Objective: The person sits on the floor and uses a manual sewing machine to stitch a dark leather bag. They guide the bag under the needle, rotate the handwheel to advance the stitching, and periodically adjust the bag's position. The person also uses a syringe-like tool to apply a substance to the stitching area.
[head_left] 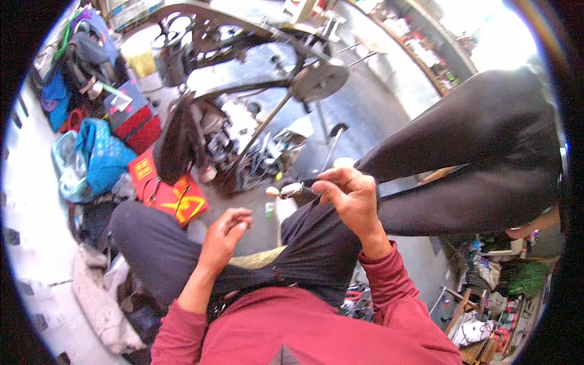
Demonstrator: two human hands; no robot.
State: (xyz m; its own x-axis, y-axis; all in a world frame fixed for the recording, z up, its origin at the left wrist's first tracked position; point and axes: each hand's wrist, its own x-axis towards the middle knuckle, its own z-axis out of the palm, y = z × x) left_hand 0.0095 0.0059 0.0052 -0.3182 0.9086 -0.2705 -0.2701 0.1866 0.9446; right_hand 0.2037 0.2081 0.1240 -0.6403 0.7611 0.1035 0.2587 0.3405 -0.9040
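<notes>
My left hand (224, 238) is raised over my lap, its fingers bent and drawn together with the thumb close by. I cannot make out anything in it. Higher up and to the right, my right hand (353, 198) pinches thumb against fingertips; whatever is between them, if anything, is too small to tell. Both hands are apart from each other, above my dark trousers (322, 243). Beyond them stands a black machine frame (243, 88) with a round grey wheel (320, 79). A small metal part (291, 190) shows just left of my right hand.
Another person's dark-trousered legs (462, 146) are close on my right. A heap of scraps (261, 143) lies under the machine. To the left are a red box with yellow marks (167, 188), a blue bag (100, 158) and piled cloth. Cluttered shelves (426, 45) line the far right.
</notes>
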